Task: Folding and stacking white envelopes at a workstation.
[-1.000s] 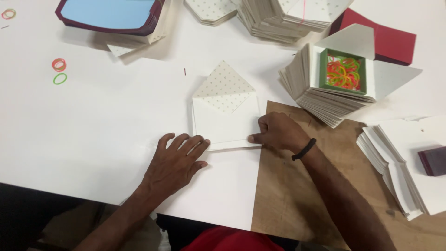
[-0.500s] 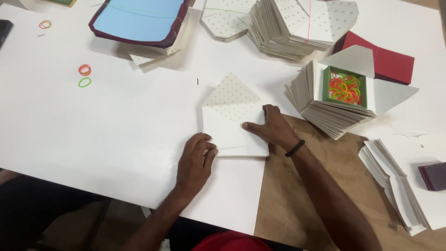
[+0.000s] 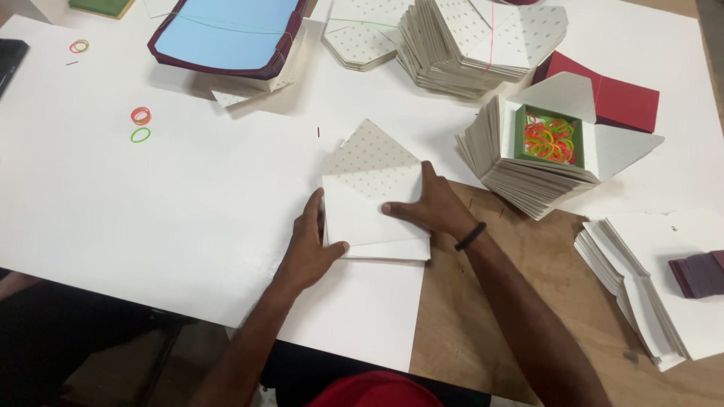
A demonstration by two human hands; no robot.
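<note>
Many rubber bands [image 3: 552, 140] in green box [image 3: 520, 133]

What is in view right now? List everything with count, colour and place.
Open envelope: one, white with dotted flap lining, centre, under both hands.
White sheet: one, covering most of the wooden table.
Envelope stacks: several, white; one top centre, one at right, one far right.
Green tray of rubber bands: one, on the right stack.
Loose rubber bands: a few, red and green, left.
Blue-lined maroon stack: one, top left.
Maroon envelope: one, right.
Left hand: at envelope's left edge.
Right hand: flat on envelope, black wristband.
</note>
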